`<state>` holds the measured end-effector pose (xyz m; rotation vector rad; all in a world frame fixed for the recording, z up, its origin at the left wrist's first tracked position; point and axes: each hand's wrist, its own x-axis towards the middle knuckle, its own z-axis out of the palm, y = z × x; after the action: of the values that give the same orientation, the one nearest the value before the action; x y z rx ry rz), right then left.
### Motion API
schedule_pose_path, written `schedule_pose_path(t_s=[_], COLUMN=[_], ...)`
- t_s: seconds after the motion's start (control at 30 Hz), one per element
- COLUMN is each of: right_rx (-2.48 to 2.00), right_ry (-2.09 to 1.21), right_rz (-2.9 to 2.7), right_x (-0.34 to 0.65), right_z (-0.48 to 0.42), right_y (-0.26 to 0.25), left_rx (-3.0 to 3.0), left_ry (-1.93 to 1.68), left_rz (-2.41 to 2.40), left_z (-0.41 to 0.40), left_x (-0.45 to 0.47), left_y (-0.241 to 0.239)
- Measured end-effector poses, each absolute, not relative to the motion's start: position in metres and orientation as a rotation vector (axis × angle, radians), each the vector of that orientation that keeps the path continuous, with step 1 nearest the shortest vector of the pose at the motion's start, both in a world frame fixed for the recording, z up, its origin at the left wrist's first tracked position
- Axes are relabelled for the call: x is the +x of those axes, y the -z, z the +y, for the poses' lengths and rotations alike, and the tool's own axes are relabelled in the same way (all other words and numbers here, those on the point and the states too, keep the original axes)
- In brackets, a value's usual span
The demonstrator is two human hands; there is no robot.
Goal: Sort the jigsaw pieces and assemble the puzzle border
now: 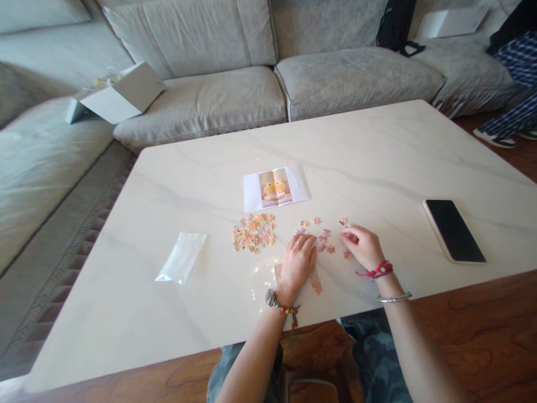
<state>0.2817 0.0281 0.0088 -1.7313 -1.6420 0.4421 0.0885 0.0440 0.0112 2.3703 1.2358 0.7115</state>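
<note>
My left hand (298, 260) rests on the table with its fingers bent together beside loose jigsaw puzzle pieces (322, 239); what is under the fingertips is hidden. Partly covered by that hand is a joined strip of pinkish puzzle pieces (315, 281). Thumb and fingers of my right hand (363, 245) are closed in a pinch near a single puzzle piece (343, 221); anything between them is too small to make out. Left of my hands lies a pile of orange and pink puzzle pieces (254, 233). Behind it is a creased picture sheet (274, 188) with yellow figures.
A clear plastic bag (182, 257) lies at the left of the marble-patterned table (201, 179). To the right is a phone (455, 230). Beyond the table, the grey sofa (226, 92) carries a white box (123, 94) and a black bag (394, 25). Another person's legs (516, 106) show far right.
</note>
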Motion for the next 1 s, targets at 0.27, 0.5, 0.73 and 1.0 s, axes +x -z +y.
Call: schedule_pose_path(t_s=[0.27,0.5,0.73,1.0], right_rx=[-1.699,-1.621,-1.446,-1.362], right_ry=[-0.439,-0.403,-0.455,-0.543], right_rz=[-1.681,-1.731,-1.862,-2.005], right_x=[0.27,0.249,0.202,0.162], right_z=[0.029,0.034,0.034,0.029], right_y=[-0.013,-0.016,-0.016,-0.011], left_rx=[2.372,2.386,2.374,2.294], left_ry=[-0.724,-0.728,-0.757,-0.772], left_rz=[1.273,1.3,1.395,1.572], left_z=[0.044,0.044,0.038,0.029], left_x=[0.084,0.07,0.026,-0.023], left_y=[-0.01,-0.011,-0.01,-0.006])
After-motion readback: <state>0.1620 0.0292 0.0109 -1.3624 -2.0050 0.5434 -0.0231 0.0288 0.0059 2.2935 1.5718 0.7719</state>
